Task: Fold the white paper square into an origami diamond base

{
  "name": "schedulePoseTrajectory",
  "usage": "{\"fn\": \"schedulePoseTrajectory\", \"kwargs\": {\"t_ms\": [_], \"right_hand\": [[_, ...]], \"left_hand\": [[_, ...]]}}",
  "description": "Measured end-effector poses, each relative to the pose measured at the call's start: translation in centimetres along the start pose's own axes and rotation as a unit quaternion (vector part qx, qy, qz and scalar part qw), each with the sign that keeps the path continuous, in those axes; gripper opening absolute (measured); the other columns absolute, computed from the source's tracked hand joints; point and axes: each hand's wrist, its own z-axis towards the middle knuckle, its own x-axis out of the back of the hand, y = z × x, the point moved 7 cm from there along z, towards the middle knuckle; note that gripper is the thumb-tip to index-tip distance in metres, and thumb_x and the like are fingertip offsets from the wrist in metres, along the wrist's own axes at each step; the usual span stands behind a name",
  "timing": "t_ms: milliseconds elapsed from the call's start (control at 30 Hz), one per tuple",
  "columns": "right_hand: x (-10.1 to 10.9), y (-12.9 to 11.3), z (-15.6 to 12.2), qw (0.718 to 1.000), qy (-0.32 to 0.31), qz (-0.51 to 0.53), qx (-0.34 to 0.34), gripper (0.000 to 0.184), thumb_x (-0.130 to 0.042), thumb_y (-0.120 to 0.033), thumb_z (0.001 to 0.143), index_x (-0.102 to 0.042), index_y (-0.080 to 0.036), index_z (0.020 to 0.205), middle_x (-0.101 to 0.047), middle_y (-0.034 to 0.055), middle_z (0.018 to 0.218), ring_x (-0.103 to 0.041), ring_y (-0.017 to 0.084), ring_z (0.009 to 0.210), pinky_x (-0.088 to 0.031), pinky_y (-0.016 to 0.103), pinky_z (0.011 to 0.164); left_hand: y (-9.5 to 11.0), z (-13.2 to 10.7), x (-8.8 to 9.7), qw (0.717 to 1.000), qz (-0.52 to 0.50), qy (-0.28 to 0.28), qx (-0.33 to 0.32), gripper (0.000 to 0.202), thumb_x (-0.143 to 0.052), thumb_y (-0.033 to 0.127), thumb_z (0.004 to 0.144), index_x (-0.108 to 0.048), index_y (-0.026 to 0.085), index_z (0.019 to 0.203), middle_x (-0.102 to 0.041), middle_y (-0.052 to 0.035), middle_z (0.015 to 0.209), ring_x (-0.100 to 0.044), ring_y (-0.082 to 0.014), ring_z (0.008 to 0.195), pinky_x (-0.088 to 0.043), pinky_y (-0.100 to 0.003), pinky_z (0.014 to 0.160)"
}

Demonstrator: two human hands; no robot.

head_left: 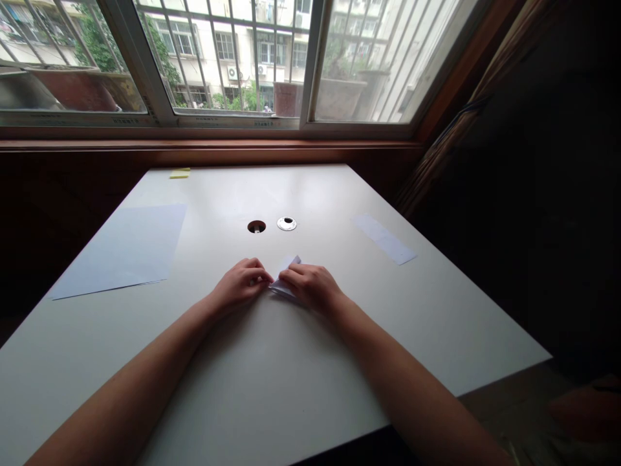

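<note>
A small folded piece of white paper [288, 266] lies near the middle of the white table [252, 388]. My right hand [310, 283] is closed over its right side, fingers pressing on it and hiding part of the folds. From the left, my left hand [244, 282] pinches the paper's left corner between thumb and fingertips. One point of the paper sticks up beyond my right fingers.
Flat white sheets [130, 249] lie at the table's left. On the right is a paper strip [385, 239]. Beyond my hands are a round cable hole [257, 227] and its loose cover [286, 224]. Yellow sticky notes [180, 173] lie at the far edge, below a barred window.
</note>
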Motion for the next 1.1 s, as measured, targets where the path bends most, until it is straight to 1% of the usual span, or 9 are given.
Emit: {"fn": "schedulePoseTrajectory", "kwargs": {"t_ms": [200,433,533,600,667,767,900,1000,1100], "right_hand": [[1.1,0.6,-0.6,0.997,0.061,0.051,0.005,0.029,-0.039,-0.031,0.103,-0.067,-0.025,0.104,-0.067,0.0034,0.09,-0.057,0.014,0.077,-0.036,0.025,0.068],[2.2,1.3,-0.8,0.989,0.096,0.116,-0.006,0.027,-0.042,-0.033,0.102,-0.067,-0.023,0.104,-0.065,0.0057,0.092,-0.058,0.015,0.082,-0.043,0.026,0.075],[2.5,1.5,-0.8,0.985,0.123,0.124,-0.003,0.024,-0.046,-0.032,0.101,-0.068,-0.022,0.102,-0.061,0.007,0.095,-0.057,0.017,0.087,-0.046,0.028,0.076],[2.7,1.5,-0.8,0.983,0.141,0.12,0.001,0.023,-0.048,-0.032,0.1,-0.069,-0.022,0.1,-0.059,0.0083,0.101,-0.056,0.017,0.089,-0.047,0.029,0.076],[2.8,1.3,-0.7,0.982,0.152,0.111,0.007,0.022,-0.049,-0.032,0.1,-0.069,-0.022,0.101,-0.057,0.0093,0.107,-0.054,0.018,0.091,-0.047,0.03,0.077],[2.5,0.8,-0.4,0.986,0.136,0.093,0.025,0.022,-0.047,-0.03,0.1,-0.068,-0.022,0.101,-0.057,0.0094,0.111,-0.053,0.019,0.094,-0.046,0.031,0.078],[1.9,0.0,-0.1,0.992,0.103,0.065,0.044,0.023,-0.046,-0.028,0.101,-0.068,-0.022,0.098,-0.062,0.0078,0.108,-0.052,0.02,0.093,-0.043,0.034,0.084],[1.7,0.0,0.0,0.992,0.104,0.056,0.032,0.022,-0.046,-0.027,0.101,-0.068,-0.022,0.096,-0.063,0.0072,0.106,-0.051,0.02,0.094,-0.04,0.035,0.086],[1.7,0.1,0.1,0.991,0.114,0.064,0.021,0.02,-0.047,-0.025,0.1,-0.067,-0.021,0.096,-0.062,0.0076,0.106,-0.051,0.02,0.094,-0.041,0.034,0.085]], "left_hand": [[0.2,0.0,0.1,1.0,0.004,-0.008,0.002,0.016,-0.06,0.025,0.088,-0.075,0.027,0.091,-0.063,-0.0038,0.093,-0.058,-0.0189,0.089,-0.048,-0.031,0.081],[0.7,0.0,0.1,1.0,0.018,-0.02,-0.015,0.016,-0.059,0.033,0.09,-0.073,0.025,0.095,-0.062,-0.005,0.093,-0.057,-0.0192,0.088,-0.048,-0.033,0.083],[1.3,-0.2,0.5,0.999,0.012,-0.004,-0.041,0.02,-0.06,0.036,0.091,-0.071,0.026,0.105,-0.061,-0.0056,0.096,-0.057,-0.0193,0.089,-0.049,-0.033,0.083],[1.9,-0.3,0.9,0.998,-0.005,0.02,-0.058,0.024,-0.061,0.037,0.091,-0.067,0.025,0.112,-0.06,-0.0062,0.099,-0.058,-0.0188,0.089,-0.049,-0.033,0.083],[2.2,-0.4,1.2,0.996,-0.027,0.043,-0.072,0.027,-0.063,0.036,0.091,-0.064,0.024,0.115,-0.06,-0.0069,0.101,-0.058,-0.0177,0.088,-0.05,-0.032,0.081],[2.5,-0.5,1.3,0.993,-0.045,0.061,-0.09,0.026,-0.064,0.034,0.09,-0.064,0.022,0.113,-0.06,-0.0069,0.099,-0.058,-0.0159,0.084,-0.05,-0.03,0.076],[2.2,-0.4,0.9,0.994,-0.035,0.05,-0.093,0.019,-0.063,0.031,0.091,-0.065,0.022,0.108,-0.061,-0.006,0.096,-0.059,-0.0148,0.082,-0.05,-0.028,0.073],[1.9,-0.3,0.5,0.995,-0.024,0.036,-0.092,0.017,-0.062,0.031,0.092,-0.067,0.023,0.106,-0.061,-0.0057,0.096,-0.059,-0.0148,0.082,-0.051,-0.028,0.074],[1.8,-0.3,0.4,0.995,-0.022,0.029,-0.093,0.017,-0.062,0.032,0.092,-0.067,0.022,0.105,-0.061,-0.0058,0.096,-0.059,-0.0147,0.082,-0.051,-0.028,0.074]]}}
